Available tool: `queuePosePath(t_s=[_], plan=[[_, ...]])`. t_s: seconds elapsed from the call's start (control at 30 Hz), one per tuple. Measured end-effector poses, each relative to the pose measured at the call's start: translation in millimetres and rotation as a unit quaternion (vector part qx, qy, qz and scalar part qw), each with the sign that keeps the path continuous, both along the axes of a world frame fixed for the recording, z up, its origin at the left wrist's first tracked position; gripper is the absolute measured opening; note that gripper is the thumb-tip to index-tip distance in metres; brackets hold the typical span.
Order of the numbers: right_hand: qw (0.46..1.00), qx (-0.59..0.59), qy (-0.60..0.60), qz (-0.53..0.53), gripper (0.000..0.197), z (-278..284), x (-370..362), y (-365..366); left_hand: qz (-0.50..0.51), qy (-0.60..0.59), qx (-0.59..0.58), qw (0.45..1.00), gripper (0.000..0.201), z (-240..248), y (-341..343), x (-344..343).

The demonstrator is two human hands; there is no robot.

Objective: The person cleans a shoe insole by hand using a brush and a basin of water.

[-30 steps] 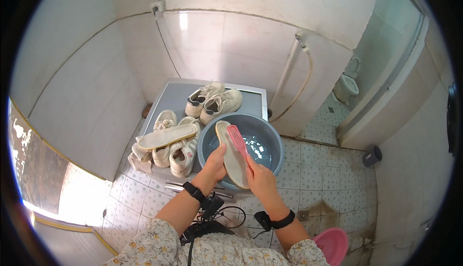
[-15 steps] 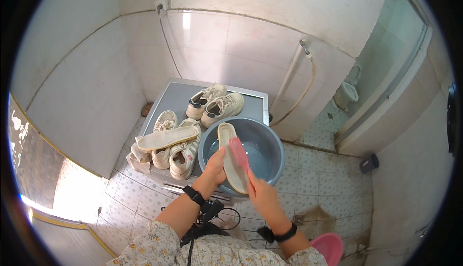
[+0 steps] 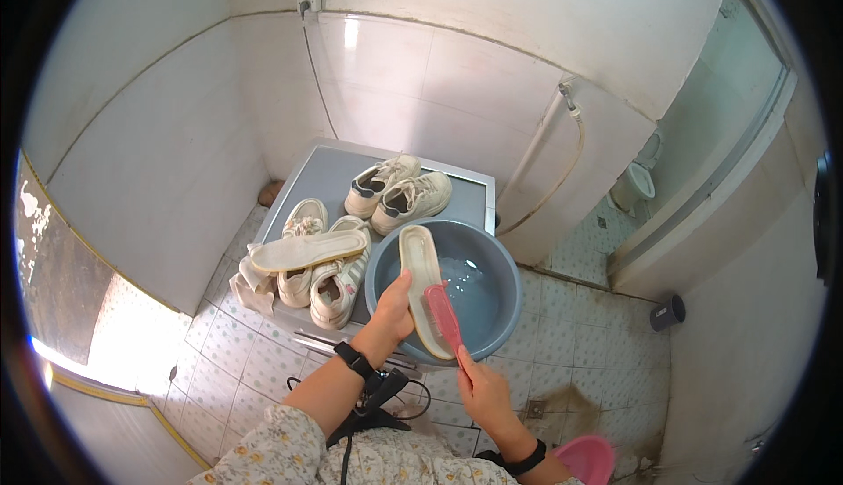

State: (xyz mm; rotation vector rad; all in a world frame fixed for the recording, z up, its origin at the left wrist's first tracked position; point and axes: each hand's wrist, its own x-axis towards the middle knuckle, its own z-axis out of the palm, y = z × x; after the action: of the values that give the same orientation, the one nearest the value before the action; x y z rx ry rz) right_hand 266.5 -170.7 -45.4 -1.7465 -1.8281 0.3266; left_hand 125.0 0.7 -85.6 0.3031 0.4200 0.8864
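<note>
My left hand (image 3: 394, 306) is closed on the edge of a pale shoe insole (image 3: 420, 261), holding it tilted over a blue-grey basin (image 3: 512, 309) with water in it. In my right hand (image 3: 481, 390) is the handle of a pink brush (image 3: 443, 314). The brush head lies against the lower half of the insole; its bristles are hidden. A second insole (image 3: 307, 250) rests across a pair of white sneakers (image 3: 338, 287) left of the basin. Behind them stands another pair of off-white sneakers (image 3: 411, 201).
Shoes and basin stand on a grey-topped cabinet-like unit (image 3: 329, 173) against the tiled wall. A cloth (image 3: 253, 287) hangs at its left edge. A hose (image 3: 575, 151) runs down from a tap. On the floor are a pink basin (image 3: 587, 460) and a dark bin (image 3: 667, 312).
The brush has slid down the insole toward me, with my right hand moving lower. My left hand keeps its hold on the insole. The whole view has shifted slightly.
</note>
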Motion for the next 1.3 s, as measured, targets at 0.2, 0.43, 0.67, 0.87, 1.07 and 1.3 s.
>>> queuePosePath(t_s=[0.2,0.43,0.67,0.87,1.07,1.3], plan=[[0.999,0.009,0.03,-0.02,0.039,14.1,-5.9,56.5,0.008,0.078,0.005,0.997,0.049,2.7,-2.4,2.5],[0.998,-0.017,0.054,0.026,0.045,-1.6,-11.0,-9.6,0.004,0.047,0.039,0.998,0.059,10.6,-1.9,6.2],[0.996,-0.008,0.079,0.036,0.046,17.9,-25.7,54.5,0.002,0.06,0.024,0.998,0.071,14.6,-1.8,-2.1],[0.995,0.013,0.086,0.042,0.042,7.2,-15.0,3.3,0.008,0.049,0.01,0.999,0.078,17.3,-2.5,5.4],[0.998,0.0,0.056,0.038,0.042,17.9,-22.8,55.7,0.011,0.042,0.016,0.999,0.075,17.0,-1.1,-0.9],[0.999,0.001,0.035,0.028,0.041,16.2,-13.5,20.7,0.036,0.064,0.05,0.996,0.066,22.5,-5.6,3.5]])
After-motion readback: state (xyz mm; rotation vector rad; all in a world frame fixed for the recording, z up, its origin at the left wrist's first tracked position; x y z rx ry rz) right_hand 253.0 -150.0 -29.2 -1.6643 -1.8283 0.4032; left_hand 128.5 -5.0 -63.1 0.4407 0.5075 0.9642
